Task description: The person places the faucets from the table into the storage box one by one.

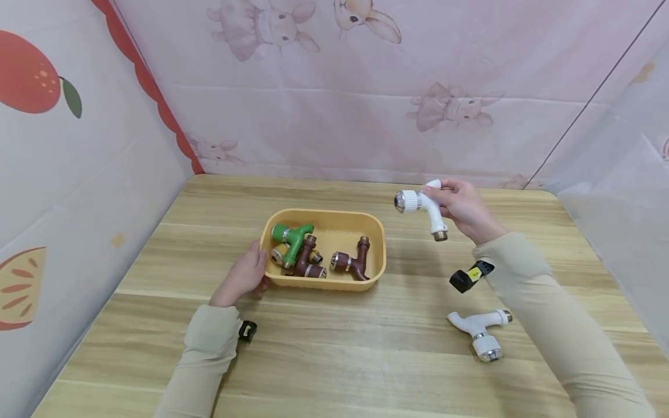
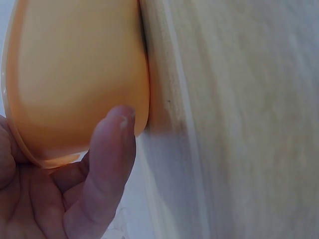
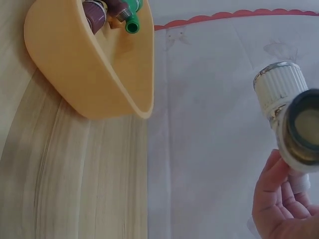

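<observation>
My right hand [image 1: 465, 209] pinches a white plastic faucet [image 1: 432, 210] in the air to the right of a yellow plastic bin [image 1: 324, 283]. The faucet's ribbed knob [image 3: 281, 87] points left and its brass thread points down. At the bin's left end, my left hand [image 1: 243, 276] grips the rim and wall, one finger [image 2: 107, 159] lying along the outer side. Inside the bin are a green faucet [image 1: 295, 241] and a maroon faucet [image 1: 305, 261] lying over a mostly hidden yellow one [image 1: 279, 252]. Another maroon faucet [image 1: 358, 261] lies at the bin's right.
A second white faucet [image 1: 482, 332] lies on the wooden table [image 1: 340, 360], below the right forearm. Black wrist cameras are strapped at both cuffs. Printed cloth walls [image 1: 340, 133] stand behind the table and at both sides.
</observation>
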`<state>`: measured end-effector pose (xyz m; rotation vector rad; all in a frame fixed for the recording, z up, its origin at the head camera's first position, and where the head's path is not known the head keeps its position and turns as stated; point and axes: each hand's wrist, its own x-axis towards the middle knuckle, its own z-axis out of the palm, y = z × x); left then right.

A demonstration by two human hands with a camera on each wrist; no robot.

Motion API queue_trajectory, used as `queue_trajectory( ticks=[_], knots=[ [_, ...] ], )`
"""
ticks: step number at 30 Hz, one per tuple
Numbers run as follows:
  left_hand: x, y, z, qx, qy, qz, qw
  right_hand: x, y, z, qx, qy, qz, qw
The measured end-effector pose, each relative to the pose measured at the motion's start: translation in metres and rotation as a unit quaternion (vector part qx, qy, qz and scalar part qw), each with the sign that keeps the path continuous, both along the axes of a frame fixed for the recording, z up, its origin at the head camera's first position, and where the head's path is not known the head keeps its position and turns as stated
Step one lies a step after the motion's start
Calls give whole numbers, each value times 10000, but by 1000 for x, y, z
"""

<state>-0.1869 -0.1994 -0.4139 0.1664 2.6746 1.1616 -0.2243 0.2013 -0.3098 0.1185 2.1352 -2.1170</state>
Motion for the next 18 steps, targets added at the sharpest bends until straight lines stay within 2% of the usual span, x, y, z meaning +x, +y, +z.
queue_trajectory(
  ticks=[6, 18],
  knots=[
    [0, 1, 0, 27, -33, 6, 10000, -10, -16, -8, 439, -54, 189, 9988],
    [-1, 3, -2, 1, -13, 49, 10000, -24, -46, -17, 548, -65, 396, 9977]
  ],
)
